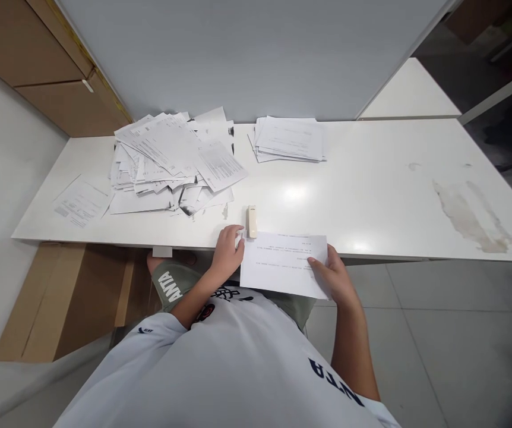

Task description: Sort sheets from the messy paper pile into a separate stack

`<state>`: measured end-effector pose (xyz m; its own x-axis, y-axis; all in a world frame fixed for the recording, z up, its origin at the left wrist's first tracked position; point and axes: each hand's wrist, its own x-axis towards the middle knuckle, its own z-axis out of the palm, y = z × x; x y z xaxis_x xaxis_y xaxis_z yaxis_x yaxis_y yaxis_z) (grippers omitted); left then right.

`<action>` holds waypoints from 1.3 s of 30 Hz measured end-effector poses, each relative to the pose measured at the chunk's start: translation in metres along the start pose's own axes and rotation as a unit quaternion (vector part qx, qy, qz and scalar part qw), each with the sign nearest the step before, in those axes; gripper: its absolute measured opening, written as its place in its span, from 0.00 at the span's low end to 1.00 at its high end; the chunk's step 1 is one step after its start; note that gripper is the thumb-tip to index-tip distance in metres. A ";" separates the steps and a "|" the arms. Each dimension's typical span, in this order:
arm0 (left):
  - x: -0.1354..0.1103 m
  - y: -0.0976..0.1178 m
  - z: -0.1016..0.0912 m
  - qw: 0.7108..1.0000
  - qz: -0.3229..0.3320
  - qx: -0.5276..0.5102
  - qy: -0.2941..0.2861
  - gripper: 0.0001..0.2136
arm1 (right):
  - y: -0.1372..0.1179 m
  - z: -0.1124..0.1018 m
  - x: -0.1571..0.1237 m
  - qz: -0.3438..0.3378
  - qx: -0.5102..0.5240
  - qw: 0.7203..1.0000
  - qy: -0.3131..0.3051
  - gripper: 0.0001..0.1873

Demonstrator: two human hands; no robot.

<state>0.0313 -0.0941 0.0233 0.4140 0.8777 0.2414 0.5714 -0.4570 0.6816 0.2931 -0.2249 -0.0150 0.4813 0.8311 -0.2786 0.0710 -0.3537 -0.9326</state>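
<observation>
Printed sheets of paper (278, 267) extend over the table's front edge, above my lap. My right hand (337, 278) grips their right edge, thumb on top and fingers underneath. At their upper left corner, my left hand (228, 252) is closed, with a small white bit showing between thumb and index finger. That bit appears to be the paper's corner. A small beige stapler (252, 222) stands on the table just right of my left fingertips, touching or almost touching the top edge of the sheets.
A messy heap of printed papers (162, 160) covers the back left of the white table (372, 196). One loose sheet (82, 204) lies further left. A neater paper stack (290, 139) sits at the back middle. Cardboard boxes (55, 297) stand below left.
</observation>
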 end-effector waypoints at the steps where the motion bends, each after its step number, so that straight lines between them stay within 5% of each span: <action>1: 0.002 0.002 -0.002 1.000 0.008 0.001 0.023 0.13 | 0.000 0.000 0.000 0.001 0.004 1.000 -0.001 0.31; 4: 0.019 0.015 -0.007 0.996 0.072 0.020 0.044 0.12 | 0.000 0.002 0.000 0.009 0.010 1.000 -0.008 0.30; 11: 0.079 0.031 0.015 0.971 0.185 0.093 -0.120 0.17 | 0.000 0.005 0.000 -0.005 -0.003 1.000 -0.001 0.31; 19: 0.072 0.016 0.035 0.955 0.177 0.135 -0.196 0.18 | -0.002 0.009 -0.004 0.051 0.053 0.997 -0.009 0.31; 26: 0.077 0.023 0.024 0.974 0.102 0.026 -0.201 0.17 | -0.007 0.005 -0.004 0.044 0.030 0.998 -0.016 0.29; 30: 0.079 0.016 0.014 0.988 0.089 -0.071 -0.101 0.13 | -0.017 -0.033 0.005 0.026 -0.004 0.999 0.019 0.27; 34: 0.076 -0.006 0.003 0.997 0.054 -0.059 -0.004 0.12 | -0.040 -0.065 0.060 -0.042 0.002 0.985 0.170 0.28; 39: 0.078 -0.021 0.006 0.999 -0.003 -0.005 -0.051 0.20 | -0.077 -0.039 0.200 -0.189 -0.010 0.951 0.246 0.33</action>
<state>0.0563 -0.0169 0.0239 0.4801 0.8613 0.1662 0.5674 -0.4494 0.6900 0.4181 -0.0488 0.0102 0.7679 0.6013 0.2207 0.3343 -0.0824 -0.9389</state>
